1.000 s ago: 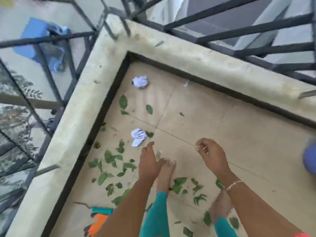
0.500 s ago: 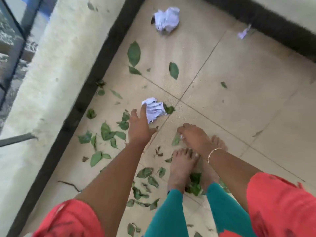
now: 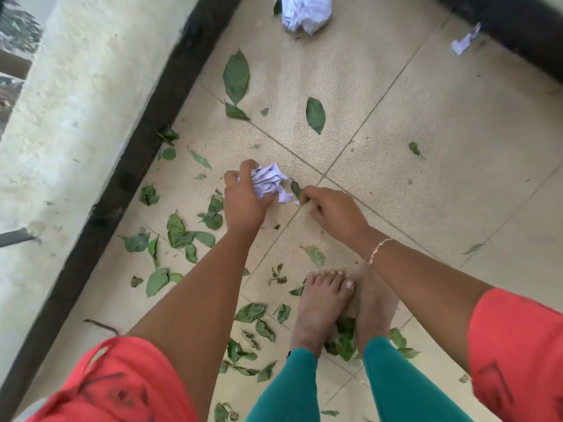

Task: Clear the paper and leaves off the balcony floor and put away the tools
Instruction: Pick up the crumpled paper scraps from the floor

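Gripping one paper ball [image 3: 269, 181], left hand [image 3: 243, 205]; second ball [image 3: 306, 10] beyond.

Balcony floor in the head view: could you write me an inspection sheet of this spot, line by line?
Surface: beige tiled floor, grout lines visible.
Job's things: crumpled paper in hand; second paper ball at the top edge; paper scrap by the dark border; green leaves scattered widely; tools: nothing seen.
Clutter: thin twig near the border.
Hands: left hand grips the crumpled paper; right hand curls at a tiny white bit, grip unclear.
Cables: nothing seen.
Surroundings: pale ledge beyond the border; bare feet among leaves.
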The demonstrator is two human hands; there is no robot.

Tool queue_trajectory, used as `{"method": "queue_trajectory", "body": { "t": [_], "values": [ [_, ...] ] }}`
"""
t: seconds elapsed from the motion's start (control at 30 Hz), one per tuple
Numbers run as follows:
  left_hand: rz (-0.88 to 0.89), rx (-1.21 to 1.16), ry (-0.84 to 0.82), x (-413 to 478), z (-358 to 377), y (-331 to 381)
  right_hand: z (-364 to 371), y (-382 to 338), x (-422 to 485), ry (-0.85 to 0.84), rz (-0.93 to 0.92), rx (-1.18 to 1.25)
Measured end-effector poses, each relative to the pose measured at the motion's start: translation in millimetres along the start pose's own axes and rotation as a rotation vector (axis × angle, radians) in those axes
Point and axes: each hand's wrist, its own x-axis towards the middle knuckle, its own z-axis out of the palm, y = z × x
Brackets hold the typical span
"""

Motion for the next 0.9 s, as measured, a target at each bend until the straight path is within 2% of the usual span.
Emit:
{"method": "queue_trajectory", "body": {
  "t": [0.1, 0.23, 0.3, 0.4, 0.5, 0.63, 0.73, 0.8, 0.9],
  "values": [
    [-0.074, -0.135, 0.099, -1, -10, -6, 12, -9, 17, -0.049, -0.035, -0.113],
    [-0.153, -0.18, 0.112, -5, -17, -16, 23, -9, 26, -0.106, -0.028, -0.323],
    [-0.178, -0.188, 0.124, -7, -18, -19, 23, -10, 27, -0.068, 0.001, -0.297],
    [-0.203, -0.225, 0.147, -9, -16, -17, 18, -7, 28, 0.029, 0.038, -0.104],
    [-0.254, -0.282, 0.188, -8, -11, -15, 14, -15, 28, 0.05, -0.115, -0.128],
    [-0.327, -0.356, 0.228, -10, -5, -16, 24, -28, 38, -0.086, -0.339, -0.36],
    [-0.326, -0.385, 0.21, -12, -6, -19, 22, -30, 46, -0.151, -0.32, -0.426],
    [-0.326, -0.364, 0.196, -17, -13, -18, 12, -30, 39, -0.095, -0.313, -0.433],
    [-0.312, -0.346, 0.17, -33, -34, -5, -17, -33, 10, 0.025, -0.209, -0.413]
  ]
}}
